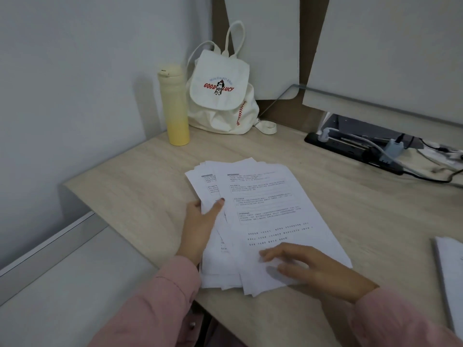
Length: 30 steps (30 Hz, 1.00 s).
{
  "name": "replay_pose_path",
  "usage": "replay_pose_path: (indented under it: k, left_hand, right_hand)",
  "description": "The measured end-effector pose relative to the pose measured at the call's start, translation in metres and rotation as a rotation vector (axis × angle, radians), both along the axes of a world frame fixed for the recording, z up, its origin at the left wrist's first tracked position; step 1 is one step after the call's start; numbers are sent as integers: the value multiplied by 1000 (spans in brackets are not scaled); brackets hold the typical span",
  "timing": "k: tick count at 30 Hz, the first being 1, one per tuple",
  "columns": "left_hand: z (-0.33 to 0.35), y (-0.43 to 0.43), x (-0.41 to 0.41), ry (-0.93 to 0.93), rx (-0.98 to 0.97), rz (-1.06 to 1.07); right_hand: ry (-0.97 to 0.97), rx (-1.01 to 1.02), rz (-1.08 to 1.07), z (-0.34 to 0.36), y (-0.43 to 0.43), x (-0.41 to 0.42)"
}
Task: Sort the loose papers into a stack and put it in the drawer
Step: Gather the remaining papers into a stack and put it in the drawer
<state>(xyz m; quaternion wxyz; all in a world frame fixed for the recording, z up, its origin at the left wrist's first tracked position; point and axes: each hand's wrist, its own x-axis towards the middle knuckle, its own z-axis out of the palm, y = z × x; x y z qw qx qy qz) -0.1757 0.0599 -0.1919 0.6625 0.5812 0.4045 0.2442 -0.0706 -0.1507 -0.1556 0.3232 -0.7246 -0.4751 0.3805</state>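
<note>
Right hand (pixel 318 269) is lying flat on the near right corner of the papers (pixel 263 204); left hand (pixel 200 226), slightly farther, is pinching their left edge under the thumb; the fanned papers are lying on the desk (pixel 150 176) between both hands, long axis running away from the person, headings pointing far-left toward the backpack (pixel 220 96); no drawer is showing.

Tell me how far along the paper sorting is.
Done: the papers are gathered into one pile on the desk. In hand: the pile is fanned; the left hand grips its left edge, the right hand rests flat on top. Left: squaring it and putting it away; no drawer is in view.
</note>
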Motion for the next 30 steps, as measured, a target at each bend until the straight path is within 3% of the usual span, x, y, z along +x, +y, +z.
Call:
replay_pose_path:
  k: [4,9,12,16,22,26,30]
  left_hand:
    - [2,-22,4,10,188,-256]
    - [18,-38,5,-7,278,-205]
    - [37,-47,5,-124,289,-221]
    - [55,-60,11,-236,245,-268]
    - [54,-81,24,-255,160,-301]
    - [54,-80,31,-197,278,-299]
    - [85,-69,38,-321,373,-226]
  right_hand:
    - [50,98,-172,-3,0,11]
    - [-167,221,-663,0,-15,44]
    - [-63,136,-869,9,-33,66]
    - [182,130,-893,21,-45,73]
    - [174,286,-886,30,-50,51]
    - [118,439,-925,38,-54,44]
    - [159,625,-923,62,-60,49]
